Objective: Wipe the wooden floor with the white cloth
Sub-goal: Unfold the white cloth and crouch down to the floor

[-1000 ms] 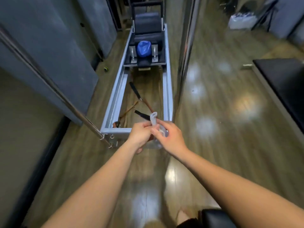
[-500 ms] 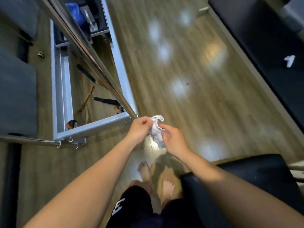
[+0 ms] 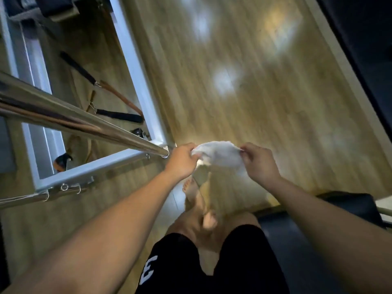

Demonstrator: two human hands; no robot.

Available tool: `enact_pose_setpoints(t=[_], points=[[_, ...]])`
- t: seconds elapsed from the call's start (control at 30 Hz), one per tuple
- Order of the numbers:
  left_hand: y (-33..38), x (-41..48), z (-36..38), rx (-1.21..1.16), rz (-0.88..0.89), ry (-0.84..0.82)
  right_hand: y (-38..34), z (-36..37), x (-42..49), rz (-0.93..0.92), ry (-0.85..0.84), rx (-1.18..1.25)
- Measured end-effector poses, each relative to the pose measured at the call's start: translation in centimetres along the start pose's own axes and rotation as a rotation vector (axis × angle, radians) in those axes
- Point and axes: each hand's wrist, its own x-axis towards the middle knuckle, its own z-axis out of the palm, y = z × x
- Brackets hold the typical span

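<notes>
**Cloth held taut between both hands above the floor**

The cloth (image 3: 218, 154) hangs in the air between the two hands, spread into a short, crumpled band well above the floor (image 3: 265, 115); it does not touch the boards. The left hand (image 3: 182, 160) grips its left end with curled fingers. The right hand (image 3: 259, 164) pinches the right end between thumb and fingertips, the other fingers folded in. Both arms reach forward from the bottom of the view.

Below the cloth stand the person's bare feet (image 3: 191, 187) on the floor, with black shorts (image 3: 244, 264) nearer the camera. To the left lies a pale metal frame (image 3: 136, 73) with black straps (image 3: 118, 116) inside it. A chrome pole (image 3: 84, 123) slants across it and ends just beside the left hand. A black pad (image 3: 347, 204) sits at the lower right. The floor shows soft light patches and is blurred.
</notes>
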Motion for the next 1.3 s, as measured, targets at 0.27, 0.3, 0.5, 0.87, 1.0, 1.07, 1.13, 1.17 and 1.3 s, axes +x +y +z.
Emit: enact_pose_setpoints(t=[0.27,0.3,0.5,0.87,1.0,1.07,1.13,1.17,1.3], points=[[-10.3,8.6,9.4,0.15,-0.047,-0.116,11.8,7.4,10.1,0.02,-0.189,-0.125],[-11.7,9.9,11.1,0.154,-0.045,-0.117,13.8,8.7,11.2,0.019,-0.208,-0.132],[-21.1,18.2,22.5,0.143,-0.087,-0.084,26.9,17.7,18.2,-0.018,-0.328,-0.14],[-33.5,31.4,36.5,0.227,0.042,0.042,43.8,30.6,28.9,-0.193,-0.275,-0.23],[-35.2,34.1,37.8,0.444,0.192,0.104,45.6,31.8,30.7,-0.2,-0.169,-0.214],[-35.5,34.8,37.6,0.468,0.24,0.215,46.0,32.2,31.1,-0.239,-0.131,-0.25],[-35.5,35.1,37.5,0.492,0.207,0.369,46.3,32.1,31.5,-0.266,-0.048,-0.3],[-35.4,35.0,37.8,0.504,0.191,0.446,46.4,32.1,31.6,-0.285,-0.004,-0.32],[-34.0,33.7,40.8,0.497,0.402,0.516,45.2,33.5,30.0,-0.585,-0.021,-0.378]])
